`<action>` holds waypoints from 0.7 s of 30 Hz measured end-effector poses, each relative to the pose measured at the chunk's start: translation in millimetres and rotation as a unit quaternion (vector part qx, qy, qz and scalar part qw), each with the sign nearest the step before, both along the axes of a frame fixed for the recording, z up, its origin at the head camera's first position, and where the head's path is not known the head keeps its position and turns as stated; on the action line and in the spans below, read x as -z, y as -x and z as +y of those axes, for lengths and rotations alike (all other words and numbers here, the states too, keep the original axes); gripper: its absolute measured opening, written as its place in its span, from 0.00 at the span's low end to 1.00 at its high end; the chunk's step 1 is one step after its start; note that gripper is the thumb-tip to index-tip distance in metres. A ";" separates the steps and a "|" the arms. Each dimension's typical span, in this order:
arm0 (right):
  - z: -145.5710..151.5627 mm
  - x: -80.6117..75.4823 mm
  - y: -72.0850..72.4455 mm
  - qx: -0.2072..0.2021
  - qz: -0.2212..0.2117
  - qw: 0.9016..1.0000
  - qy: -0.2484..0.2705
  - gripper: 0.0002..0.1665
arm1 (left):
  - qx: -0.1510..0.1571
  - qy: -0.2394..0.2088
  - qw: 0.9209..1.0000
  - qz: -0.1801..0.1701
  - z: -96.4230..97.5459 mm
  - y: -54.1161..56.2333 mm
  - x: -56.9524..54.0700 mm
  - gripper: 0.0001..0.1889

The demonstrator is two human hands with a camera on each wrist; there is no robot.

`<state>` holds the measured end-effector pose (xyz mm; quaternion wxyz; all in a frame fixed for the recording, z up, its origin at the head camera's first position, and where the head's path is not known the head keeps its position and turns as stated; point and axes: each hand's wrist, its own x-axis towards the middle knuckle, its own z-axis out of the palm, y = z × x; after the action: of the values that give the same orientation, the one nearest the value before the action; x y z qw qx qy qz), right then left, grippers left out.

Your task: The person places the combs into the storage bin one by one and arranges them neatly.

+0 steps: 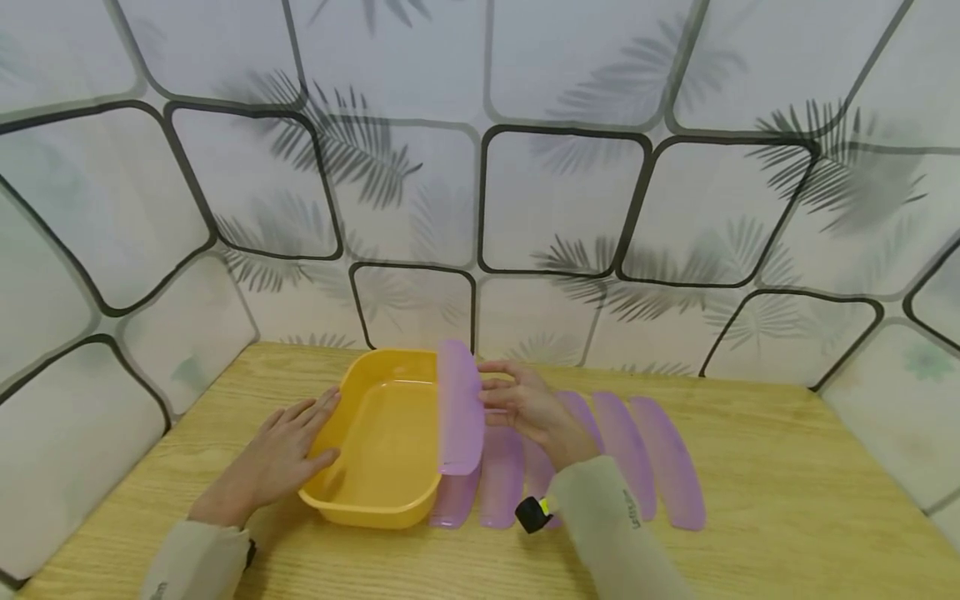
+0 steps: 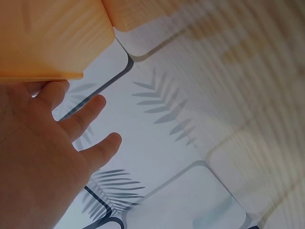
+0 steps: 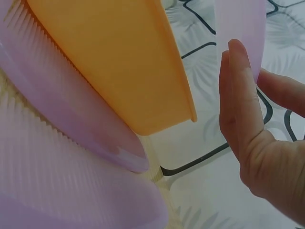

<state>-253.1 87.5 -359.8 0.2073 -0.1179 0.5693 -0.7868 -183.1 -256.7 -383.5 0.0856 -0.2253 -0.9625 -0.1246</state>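
A yellow plastic basin (image 1: 390, 450) stands on the table, left of centre. At its left rim, my left hand (image 1: 281, 454) grips the edge, thumb over the inside and fingers along the outside. In the left wrist view, some fingers (image 2: 83, 117) of that hand spread away below the rim. My right hand (image 1: 528, 408) pinches a purple comb (image 1: 459, 408) between thumb and fingers, upright over the basin's right rim. The comb's toothed side faces left. Several more purple combs (image 1: 667, 462) lie in a row to the right, partly hidden by my right forearm.
The wooden table (image 1: 780, 500) meets a patterned backdrop (image 1: 555, 200) at the back and sides. One comb (image 1: 453, 500) lies close against the basin's right side. A small black device (image 1: 533, 515) sits at my right cuff.
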 end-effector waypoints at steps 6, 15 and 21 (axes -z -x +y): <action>-8.0 0.2 -1.0 0.011 0.001 1.000 -0.010 0.24 | -0.002 0.000 1.000 -0.007 1.0 0.7 0.3 0.37; -25.7 1.6 -1.6 0.022 0.003 0.999 -0.031 0.27 | -0.007 0.003 1.000 -0.009 0.5 0.5 1.9 0.38; -40.9 -3.1 -2.5 0.030 0.001 0.999 -0.037 0.27 | -0.005 0.003 1.000 -0.010 0.9 0.7 1.1 0.38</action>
<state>-250.6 46.6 -356.7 0.1872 -0.0934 0.6013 -0.7712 -183.8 -255.8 -384.6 0.0765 -0.2194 -0.9647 -0.1237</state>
